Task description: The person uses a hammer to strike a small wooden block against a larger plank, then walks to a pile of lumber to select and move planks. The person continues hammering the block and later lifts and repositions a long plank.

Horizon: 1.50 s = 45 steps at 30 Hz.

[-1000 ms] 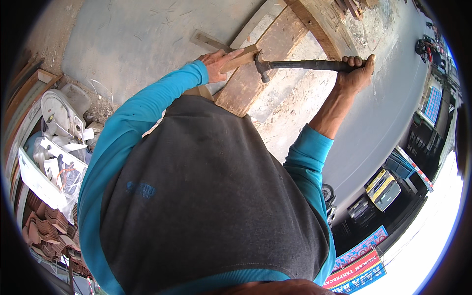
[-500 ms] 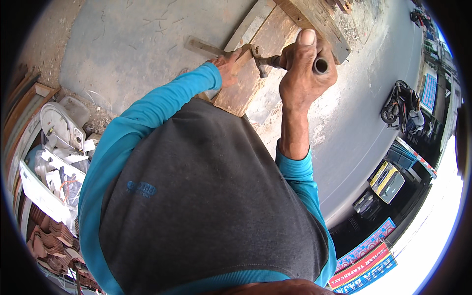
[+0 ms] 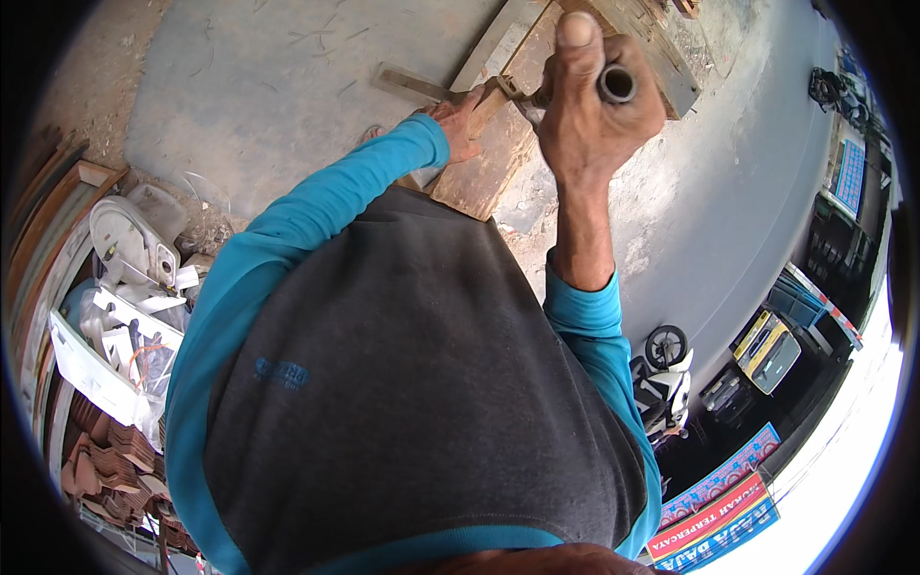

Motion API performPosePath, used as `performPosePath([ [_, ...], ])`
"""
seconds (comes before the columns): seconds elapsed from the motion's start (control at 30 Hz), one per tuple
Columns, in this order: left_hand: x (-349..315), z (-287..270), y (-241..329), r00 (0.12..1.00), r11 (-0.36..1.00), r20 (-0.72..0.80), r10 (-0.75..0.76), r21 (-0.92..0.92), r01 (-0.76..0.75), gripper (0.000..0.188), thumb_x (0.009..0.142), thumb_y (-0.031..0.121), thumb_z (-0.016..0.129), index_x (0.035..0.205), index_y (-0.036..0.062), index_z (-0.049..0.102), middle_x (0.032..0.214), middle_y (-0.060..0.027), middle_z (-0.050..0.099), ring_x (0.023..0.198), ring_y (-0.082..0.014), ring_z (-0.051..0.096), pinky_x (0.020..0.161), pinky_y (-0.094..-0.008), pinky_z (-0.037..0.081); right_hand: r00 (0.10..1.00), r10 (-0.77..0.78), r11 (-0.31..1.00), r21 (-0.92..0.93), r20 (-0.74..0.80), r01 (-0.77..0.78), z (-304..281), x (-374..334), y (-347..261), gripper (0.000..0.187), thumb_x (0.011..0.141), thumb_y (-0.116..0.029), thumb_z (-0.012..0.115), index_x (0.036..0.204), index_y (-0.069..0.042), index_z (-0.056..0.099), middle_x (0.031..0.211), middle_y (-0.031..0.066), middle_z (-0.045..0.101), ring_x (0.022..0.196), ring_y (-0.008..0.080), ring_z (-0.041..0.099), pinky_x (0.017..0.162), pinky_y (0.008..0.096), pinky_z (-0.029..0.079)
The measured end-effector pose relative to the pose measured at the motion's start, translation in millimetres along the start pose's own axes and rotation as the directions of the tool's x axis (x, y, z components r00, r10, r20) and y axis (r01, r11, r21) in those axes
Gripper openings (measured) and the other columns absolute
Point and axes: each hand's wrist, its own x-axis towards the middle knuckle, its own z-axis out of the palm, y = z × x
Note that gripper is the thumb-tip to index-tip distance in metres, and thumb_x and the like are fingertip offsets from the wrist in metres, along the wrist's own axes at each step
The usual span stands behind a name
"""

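My right hand is closed around the handle of a hammer, thumb on top, the round hollow handle end toward me. The hammer's head is mostly hidden behind my fist, close to the end of a small wooden piece. My left hand grips this wooden piece and presses it on a worn plank in front of my body. Some of the left fingers are hidden. A flat wooden strip sticks out to the left beyond that hand.
A thick timber beam lies at the plank's far end. On the left stand a white box of scraps, leaning wooden frames and stacked brown tiles. A road with motorbikes and a yellow vehicle runs along the right.
My right hand has risen slightly, and the hammer's head is now more hidden behind it. My left hand stays on the wooden piece. A white motorbike has appeared beside my right arm.
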Motion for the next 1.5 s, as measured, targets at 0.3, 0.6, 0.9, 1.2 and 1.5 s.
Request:
performPosePath([
  [0.3,6.3,17.1,16.4,0.980,0.993,-0.194,-0.051,-0.114,0.029,0.099,0.079,0.040,0.067,0.156,0.0120,0.011,0.131,-0.0327,0.053,0.118,-0.0481,0.055,0.103,-0.0507,0.044,0.812,0.340,0.936,0.256,-0.475,-0.242,-62.1,32.3,12.6,0.057,0.097,-0.046,0.060,0.058,-0.008,0.042,0.049,0.0038,0.039,0.046,0.0153,0.047,0.048,0.0289,0.044],
  [0.6,21.8,16.3,-13.9,0.986,0.976,-0.155,0.067,-0.196,-0.097,0.102,0.078,0.040,0.065,0.157,0.0122,0.007,0.133,-0.0295,0.055,0.120,-0.0464,0.055,0.106,-0.0464,0.043,0.702,0.493,0.823,0.537,-0.513,-0.185,-106.9,-10.7,45.1,0.051,0.100,-0.035,0.049,0.058,-0.017,0.027,0.053,-0.0019,0.025,0.048,0.0136,0.035,0.052,0.0309,0.039],
  [0.9,35.9,41.8,-13.6,0.973,0.969,-0.225,0.044,-0.226,-0.096,0.105,0.080,0.047,0.066,0.157,0.0094,0.006,0.140,-0.0300,0.048,0.133,-0.0447,0.044,0.113,-0.0443,0.036,0.707,0.487,0.820,0.547,-0.514,-0.168,-117.0,-17.5,46.9,0.050,0.102,-0.037,0.048,0.060,-0.017,0.029,0.055,-0.0018,0.029,0.051,0.0143,0.039,0.055,0.0331,0.043],
  [1.2,32.0,-35.8,14.4,0.994,0.964,-0.077,0.078,-0.247,-0.095,0.076,0.086,0.035,0.064,0.150,0.0077,0.033,0.146,-0.0234,0.042,0.135,-0.0412,0.041,0.117,-0.0449,0.032,0.910,0.291,0.894,0.422,-0.294,-0.150,-76.1,16.9,13.7,0.042,0.097,-0.030,0.061,0.064,-0.009,0.045,0.050,-0.0012,0.035,0.044,0.0096,0.035,0.044,0.0288,0.039],
  [1.5,83.6,-47.9,-19.1,0.760,0.781,-0.190,0.622,0.088,-0.618,0.067,0.072,0.019,0.081,0.130,0.0145,0.048,0.135,-0.0145,0.050,0.129,-0.0393,0.045,0.110,-0.0453,0.041,0.940,0.267,0.868,0.477,-0.212,-0.139,-101.7,3.3,18.4,0.038,0.097,-0.028,0.048,0.066,-0.010,0.037,0.053,0.0026,0.033,0.044,0.0161,0.039,0.043,0.0325,0.041],
])
